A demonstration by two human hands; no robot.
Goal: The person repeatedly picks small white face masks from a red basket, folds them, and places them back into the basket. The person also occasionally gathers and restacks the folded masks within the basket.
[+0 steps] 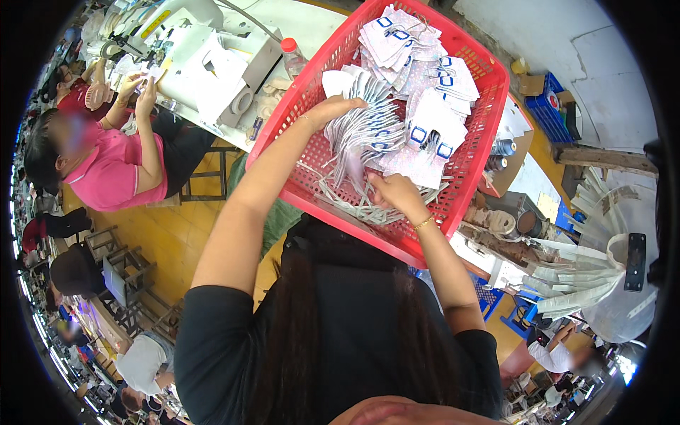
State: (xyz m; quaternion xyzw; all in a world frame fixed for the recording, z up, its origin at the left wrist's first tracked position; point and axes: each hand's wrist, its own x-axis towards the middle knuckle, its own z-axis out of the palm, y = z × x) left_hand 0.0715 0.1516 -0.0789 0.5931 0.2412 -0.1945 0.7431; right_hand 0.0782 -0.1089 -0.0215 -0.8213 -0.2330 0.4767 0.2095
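A red plastic basket [498,92] stands in front of me, holding bundles of white cut fabric pieces with blue outlined shapes. My left hand [333,112] grips the upper left side of a fanned stack of fabric pieces [366,120], its thumb lying across the edges. My right hand [398,195] is at the lower end of that stack, fingers curled in a pinch; what lies between them is too small to make out. Thin white strips [384,214] lie tangled on the basket floor below it. More fabric bundles [427,127] lie at the right and far side of the basket.
On the white table [188,81] at the left are white pieces, a sewing machine and a bottle with a red cap [289,47]. A person in a pink shirt [110,173] sits there. Thread spools [501,147] and a blue crate [550,110] are at the right.
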